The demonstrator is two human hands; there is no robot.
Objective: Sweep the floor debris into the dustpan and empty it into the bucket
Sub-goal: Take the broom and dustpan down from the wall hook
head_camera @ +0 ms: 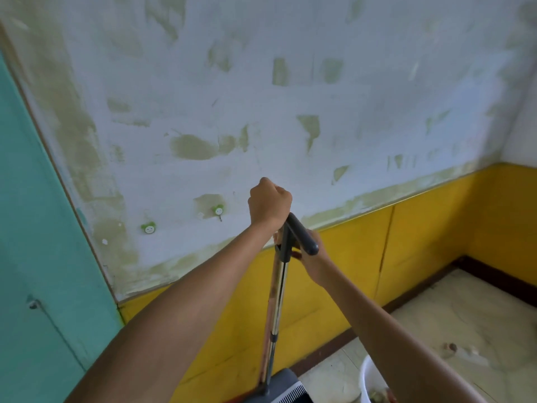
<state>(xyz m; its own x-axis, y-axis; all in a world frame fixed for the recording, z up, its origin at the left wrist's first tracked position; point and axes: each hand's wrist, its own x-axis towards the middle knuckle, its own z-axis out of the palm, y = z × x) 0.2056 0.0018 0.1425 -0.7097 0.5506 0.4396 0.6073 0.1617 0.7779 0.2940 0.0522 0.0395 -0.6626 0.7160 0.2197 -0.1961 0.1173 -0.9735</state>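
My left hand (270,203) is a closed fist in the middle of the view, gripping the top of a thin reddish-brown broom stick (269,301) that runs straight down. Right beside it stands the dustpan's chrome pole (280,289) with a dark grey grip (302,237); my right hand (315,258) is wrapped around that grip from behind. The grey dustpan (280,386), with a toothed comb edge, sits at the bottom edge. A white bucket (367,379) stands just right of it, partly hidden by my right forearm, with some debris inside. A little debris (452,348) lies on the floor.
Ahead is a patchy white wall (261,97) above yellow lower panels (334,286). A teal surface (35,228) fills the left side. Two small green hooks (218,210) are stuck on the wall. The pale tiled floor (479,315) shows at the lower right corner.
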